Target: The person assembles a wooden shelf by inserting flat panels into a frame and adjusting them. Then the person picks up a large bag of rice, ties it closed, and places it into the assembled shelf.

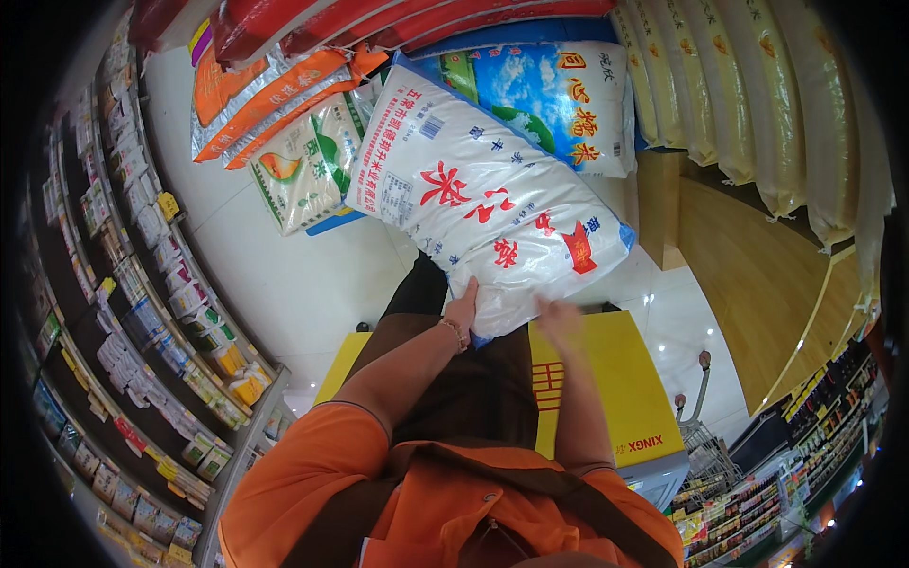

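Observation:
A big white rice sack (492,199) with red print and blue corners lies slantwise in front of me, its near end toward my body. My left hand (462,310), with a bracelet at the wrist, grips the left side of that near end, thumb on top. My right hand (561,320) is at the right side of the near end, smeared by motion; its fingers cannot be made out. Beneath the sack's far part are a blue-and-white rice sack (559,99) and a smaller green-and-white rice bag (305,166).
Orange-and-silver bags (275,104) lie at the far left, with red sacks (426,24) behind. Yellowish sacks (748,95) line a wooden stand (767,265) at the right. Packed shelves (142,275) run along the left. A yellow-topped case (606,379) and a shopping cart (701,440) are near my right.

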The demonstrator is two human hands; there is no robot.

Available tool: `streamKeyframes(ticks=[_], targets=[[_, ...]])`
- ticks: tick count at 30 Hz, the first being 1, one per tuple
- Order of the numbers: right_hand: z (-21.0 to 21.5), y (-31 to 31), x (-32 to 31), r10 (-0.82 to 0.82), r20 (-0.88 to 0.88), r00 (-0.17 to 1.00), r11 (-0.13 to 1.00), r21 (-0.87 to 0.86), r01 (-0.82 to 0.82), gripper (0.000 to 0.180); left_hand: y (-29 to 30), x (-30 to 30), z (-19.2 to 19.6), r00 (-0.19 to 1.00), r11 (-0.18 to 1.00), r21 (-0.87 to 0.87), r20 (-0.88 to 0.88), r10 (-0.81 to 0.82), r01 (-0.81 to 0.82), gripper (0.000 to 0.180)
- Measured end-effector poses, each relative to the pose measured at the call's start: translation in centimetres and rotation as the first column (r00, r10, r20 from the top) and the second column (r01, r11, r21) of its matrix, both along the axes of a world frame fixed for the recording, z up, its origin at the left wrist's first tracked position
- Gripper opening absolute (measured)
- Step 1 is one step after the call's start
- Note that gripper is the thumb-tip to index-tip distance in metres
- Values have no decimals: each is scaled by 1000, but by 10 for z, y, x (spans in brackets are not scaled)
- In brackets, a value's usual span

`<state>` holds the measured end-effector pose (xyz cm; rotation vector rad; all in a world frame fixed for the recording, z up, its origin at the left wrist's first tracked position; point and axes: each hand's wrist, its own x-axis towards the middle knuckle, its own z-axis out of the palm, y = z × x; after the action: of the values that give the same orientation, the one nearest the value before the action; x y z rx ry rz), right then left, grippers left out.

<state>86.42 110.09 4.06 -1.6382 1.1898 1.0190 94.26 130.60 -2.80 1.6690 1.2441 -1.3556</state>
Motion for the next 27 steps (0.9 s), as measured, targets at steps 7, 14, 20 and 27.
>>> streamKeyframes(ticks=[7, 14, 20, 27], targets=[[-99, -189, 59, 266, 8, 964, 798, -563, -216, 72, 3, -10, -4, 990, 992, 6, 58, -129, 129, 90], [-123, -167, 28, -141, 153, 978, 965, -199, 170, 88, 23, -18, 1, 845, 856, -2, 165, -509, 517, 75], [-23, -100, 30, -13, 334, 943, 967, -238, 97, 56, 78, -10, 55, 461, 508, 37, 368, -808, 861, 60], [175, 13, 52, -78, 393, 916, 997, 14, 79, 31, 173, 16, 220, 977, 977, -209, 211, 4, 42, 51]])
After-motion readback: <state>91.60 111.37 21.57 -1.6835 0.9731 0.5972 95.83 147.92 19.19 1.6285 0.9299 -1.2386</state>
